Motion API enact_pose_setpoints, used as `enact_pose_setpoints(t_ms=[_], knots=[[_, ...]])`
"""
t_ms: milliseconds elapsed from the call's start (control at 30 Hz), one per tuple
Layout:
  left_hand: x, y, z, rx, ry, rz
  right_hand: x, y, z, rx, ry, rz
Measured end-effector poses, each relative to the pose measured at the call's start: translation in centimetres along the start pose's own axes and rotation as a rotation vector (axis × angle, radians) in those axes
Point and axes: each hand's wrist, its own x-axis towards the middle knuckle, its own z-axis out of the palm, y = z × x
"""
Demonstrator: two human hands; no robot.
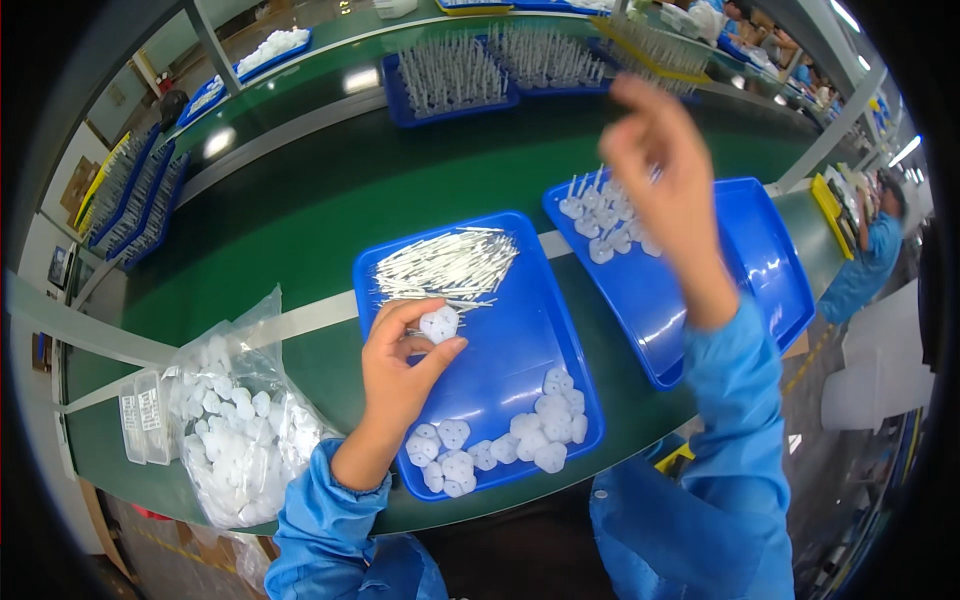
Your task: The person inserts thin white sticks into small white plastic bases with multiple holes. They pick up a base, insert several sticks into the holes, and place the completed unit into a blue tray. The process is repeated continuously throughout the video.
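1. Head view, edges: green bench (300, 215) runs left to right; its near edge curves past both blue sleeves at the bottom of the frame. A pale strip crosses the top from left, passing under the trays.
2. Centre blue tray (505, 345) sits near the front edge, its near rim almost at the bench lip. Right blue tray (770, 260) lies just beside it, narrow gap between; its far-right corner overhangs toward the aisle.
3. Open room: bare green surface behind both trays up to the far racks of upright pins (450, 75). Centre tray floor is free in the middle, between pin pile and disc heap.
4. Left hand (400, 365): over the centre tray's left part, thumb and fingers closed on one white disc (439, 323), held at the fingertips. Disc is just below the loose white pins (445, 265) piled at the tray's far end.
5. Spare white discs (500, 445) are heaped along the near rim of the centre tray, just right of the left wrist.
6. Right hand (655, 160): raised above the right tray, blurred; fingers bunched, cannot tell whether anything is pinched. Assembled discs w/ pins (605, 215) stand in that tray's far-left corner, below the hand.
7. Clear bag of discs (240, 425) lies left of the centre tray, near the left forearm.
8. Another person in blue (870, 255) stands at far right, well apart.
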Motion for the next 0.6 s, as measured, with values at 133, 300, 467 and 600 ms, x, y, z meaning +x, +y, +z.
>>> enact_pose_setpoints(t_ms=[133, 300, 467, 600], knots=[[-0.3, 0.3, -0.1, 0.181, -0.043, 0.154, 7.8, -0.2, -2.9, 0.161, 0.224, 0.026], [-0.7, 1.0, 0.1, 0.265, 0.089, 0.24, -6.0, -5.6, 4.6, 0.234, -0.276, 0.152], [-0.5, 1.5, 0.6, 0.271, 0.081, 0.313, -12.4, -3.7, 8.4, 0.472, -0.461, 0.3], [-1.0, 1.5, 0.2, 0.373, 0.067, 0.377, -13.6, -3.7, 9.3, 0.528, -0.502, 0.297]])
